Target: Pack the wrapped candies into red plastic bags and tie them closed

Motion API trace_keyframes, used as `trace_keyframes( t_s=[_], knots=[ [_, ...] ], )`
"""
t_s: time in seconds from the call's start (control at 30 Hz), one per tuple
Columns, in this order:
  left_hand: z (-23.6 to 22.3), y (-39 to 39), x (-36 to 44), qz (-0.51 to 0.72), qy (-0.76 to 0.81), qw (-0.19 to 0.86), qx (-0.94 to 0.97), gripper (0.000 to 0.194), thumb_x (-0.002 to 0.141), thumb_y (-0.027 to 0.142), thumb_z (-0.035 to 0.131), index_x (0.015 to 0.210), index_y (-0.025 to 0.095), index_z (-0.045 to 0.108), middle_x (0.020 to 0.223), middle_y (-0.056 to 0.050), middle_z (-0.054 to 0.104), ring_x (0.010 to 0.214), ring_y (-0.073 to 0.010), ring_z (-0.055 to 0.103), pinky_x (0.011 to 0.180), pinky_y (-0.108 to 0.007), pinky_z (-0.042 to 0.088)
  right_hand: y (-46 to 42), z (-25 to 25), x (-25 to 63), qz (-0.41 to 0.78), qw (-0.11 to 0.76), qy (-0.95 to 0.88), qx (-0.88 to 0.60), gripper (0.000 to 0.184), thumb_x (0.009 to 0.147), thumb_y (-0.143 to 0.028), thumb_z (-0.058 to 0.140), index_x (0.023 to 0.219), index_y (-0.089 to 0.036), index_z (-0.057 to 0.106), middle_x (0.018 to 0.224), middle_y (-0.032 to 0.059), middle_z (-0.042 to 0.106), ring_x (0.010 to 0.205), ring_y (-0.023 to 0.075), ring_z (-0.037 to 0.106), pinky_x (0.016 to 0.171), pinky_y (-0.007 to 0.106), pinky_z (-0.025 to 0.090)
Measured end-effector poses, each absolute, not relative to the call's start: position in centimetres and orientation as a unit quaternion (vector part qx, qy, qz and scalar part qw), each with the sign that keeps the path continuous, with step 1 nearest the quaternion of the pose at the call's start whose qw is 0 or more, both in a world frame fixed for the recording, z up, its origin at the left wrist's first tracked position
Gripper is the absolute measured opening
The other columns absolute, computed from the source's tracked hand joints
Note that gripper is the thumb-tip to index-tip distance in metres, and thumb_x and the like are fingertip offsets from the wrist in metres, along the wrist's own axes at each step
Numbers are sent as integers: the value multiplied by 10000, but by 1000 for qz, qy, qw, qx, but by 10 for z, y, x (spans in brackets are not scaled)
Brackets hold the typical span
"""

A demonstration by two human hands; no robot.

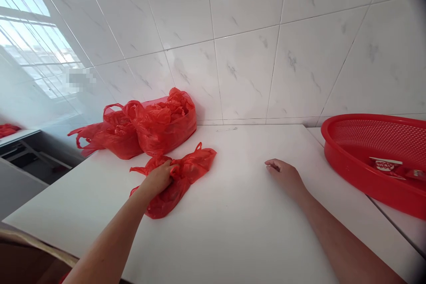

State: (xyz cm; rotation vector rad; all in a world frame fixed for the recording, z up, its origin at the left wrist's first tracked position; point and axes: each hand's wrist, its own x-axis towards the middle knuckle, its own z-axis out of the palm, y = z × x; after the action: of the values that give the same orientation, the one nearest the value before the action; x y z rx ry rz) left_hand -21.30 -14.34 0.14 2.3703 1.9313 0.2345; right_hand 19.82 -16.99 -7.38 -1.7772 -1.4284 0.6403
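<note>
Head cam, going left to right: some stuffed red bags point(166, 131) are bunched up at the back left of the white desk point(229, 226), right by the tiled wall point(246, 71). Just in front of those lies a smaller red plastic bag point(178, 191), kinda crumpled, and the left hand point(161, 177) is clamped on the bunched plastic around its middle. Well apart from that, over to the right, the right hand point(285, 176) is loosely curled, thumb and fingertips slightly apart; can't tell if it's touching the desk. Far right there's a big red mesh basket point(336, 153) with a couple of red and white packets point(388, 167) inside.
</note>
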Motion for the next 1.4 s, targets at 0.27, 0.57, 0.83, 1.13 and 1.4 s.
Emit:
trace_keyframes(
  t_s=[0.27,0.57,0.83,1.13,1.4],
  knots=[
    [10,-169,-242,144,670,50,727,241,678,80,378,737,219,565,873,-7,609,803,-175,562,712,-260,412,-171,-71,198,250,371,-565,-694,279,774,-399,468,948,-275,646,954,2,664,841,191,604,697,310,466],
    [38,-251,-370,104,841,-130,515,274,762,188,400,952,259,585,832,41,617,823,-161,557,737,-222,401,-169,-75,200,215,335,-575,-715,299,759,-406,488,967,-269,652,989,29,664,855,229,607,681,334,451],
    [57,-332,-433,161,906,-197,339,255,794,384,440,946,248,594,729,71,567,696,-99,492,641,-170,363,-165,-87,206,196,295,-582,-732,244,741,-410,549,947,-331,651,1037,47,670,847,229,595,696,376,407],
    [42,-376,-482,10,932,-185,313,277,793,277,393,992,250,583,774,26,612,701,-121,508,593,-168,326,-155,-106,214,189,269,-565,-756,286,724,-457,546,984,-386,640,1014,49,667,729,178,564,616,356,377],
    [7,-399,-515,21,978,-59,200,135,686,207,488,749,247,601,557,64,563,716,-166,598,592,-191,420,-161,-91,206,199,256,-586,-743,295,764,-448,505,1010,-333,621,1083,5,652,891,204,596,748,336,409]
  ],
)
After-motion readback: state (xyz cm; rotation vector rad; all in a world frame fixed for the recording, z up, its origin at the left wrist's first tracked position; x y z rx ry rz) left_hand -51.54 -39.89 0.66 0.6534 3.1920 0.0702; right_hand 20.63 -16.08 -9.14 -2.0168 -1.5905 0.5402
